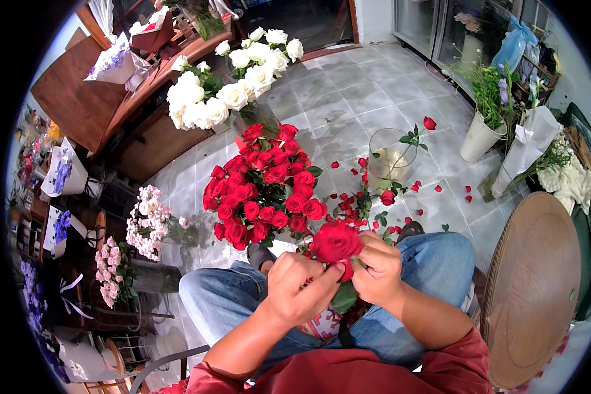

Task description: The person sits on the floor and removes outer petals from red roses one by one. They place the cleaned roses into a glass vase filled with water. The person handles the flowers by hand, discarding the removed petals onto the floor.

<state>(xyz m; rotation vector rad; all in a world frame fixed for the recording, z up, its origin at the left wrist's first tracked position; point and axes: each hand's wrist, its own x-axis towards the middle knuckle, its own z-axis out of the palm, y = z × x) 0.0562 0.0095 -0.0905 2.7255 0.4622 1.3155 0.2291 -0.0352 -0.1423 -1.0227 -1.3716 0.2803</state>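
Note:
Over my lap, both hands are at a full red rose [336,240]. The thumb and fingers of my left hand [293,285] pinch a loosened-looking outer petal [346,271] under the bloom. From the other side my right hand [378,268] grips just below the flower head, its fingers hiding most of the stem. A green leaf [344,297] hangs beneath the hands. Past my knees stands a dense bunch of red roses [266,189], its container mostly hidden by the blooms. Fallen red petals and leaf bits [359,204] litter the floor beside it.
A clear glass vase [393,152] on the tiles holds a single red rose [429,123]. White roses [236,83] stand behind the red bunch. Pink flowers [147,221] are at left. A round wooden tabletop [534,290] is close at my right. White bucket [482,138] holds greenery.

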